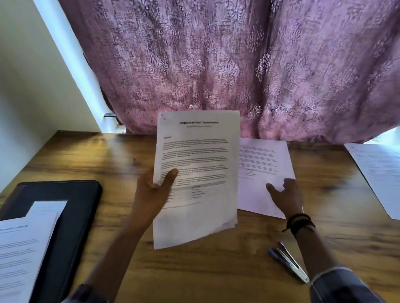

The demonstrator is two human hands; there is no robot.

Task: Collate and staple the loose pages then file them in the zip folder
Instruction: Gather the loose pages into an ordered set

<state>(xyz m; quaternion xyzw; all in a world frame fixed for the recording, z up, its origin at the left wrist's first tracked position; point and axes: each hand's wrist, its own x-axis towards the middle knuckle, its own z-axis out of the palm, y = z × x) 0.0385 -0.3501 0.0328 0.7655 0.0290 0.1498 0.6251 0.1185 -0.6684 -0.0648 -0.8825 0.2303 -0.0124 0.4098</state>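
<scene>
My left hand grips a thin sheaf of printed pages by its left edge and holds it up above the wooden desk. A single loose page lies flat behind the sheaf. My right hand rests on that page's near corner, fingers spread. The blue and silver stapler lies on the desk beside my right forearm. The black zip folder sits flat at the left, with another stack of pages partly covering it.
More printed sheets lie at the desk's right edge. A purple patterned curtain hangs along the back of the desk. A white wall closes off the left side.
</scene>
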